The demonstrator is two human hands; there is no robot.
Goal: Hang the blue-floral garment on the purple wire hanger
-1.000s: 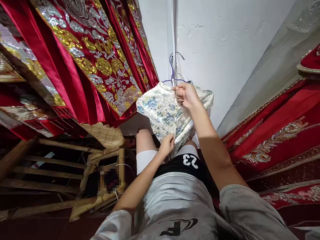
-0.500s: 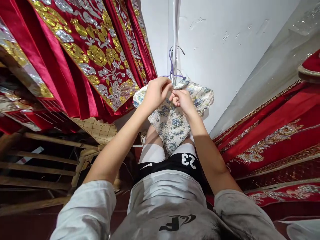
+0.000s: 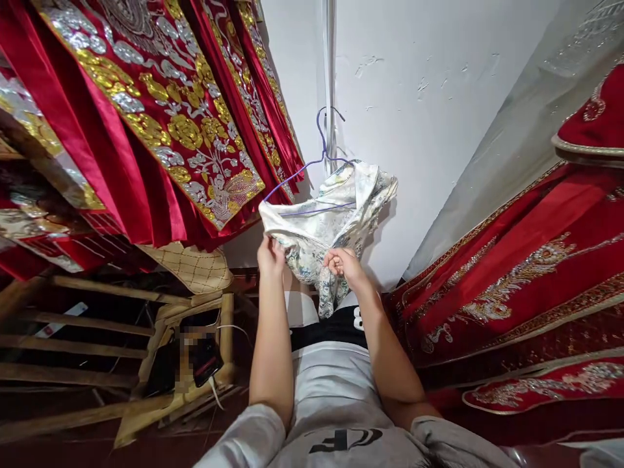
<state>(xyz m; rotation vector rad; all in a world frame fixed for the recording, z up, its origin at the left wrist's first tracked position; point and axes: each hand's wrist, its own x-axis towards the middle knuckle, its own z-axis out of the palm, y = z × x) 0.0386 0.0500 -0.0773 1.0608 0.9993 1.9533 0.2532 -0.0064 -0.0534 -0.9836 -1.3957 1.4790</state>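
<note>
A cream blouse with a blue floral print (image 3: 312, 229) hangs tilted on a thin purple hanger (image 3: 324, 144). Its neckline gapes open, and the hanger's left arm and lower bar show through the gap. My left hand (image 3: 271, 256) has its fingers closed on the blouse's left edge, below the hanger's left tip. Lower down and nearer the middle, my right hand (image 3: 342, 264) is curled tight around a bunch of the front fabric. A narrow strip of the same cloth dangles below that hand.
Red embroidered garments (image 3: 195, 130) hang at the left, and more red beaded cloth (image 3: 517, 286) fills the right side. A pale metal pole (image 3: 328, 71) stands against the white wall (image 3: 409, 78). A wooden chair (image 3: 227, 338) at lower left bears a phone (image 3: 205, 359) with a white cable.
Both hands have come down from the neckline by the hook and moved apart, my left hand to the left. The blouse's neck is now pulled open, and the hanger's left arm is exposed.
</note>
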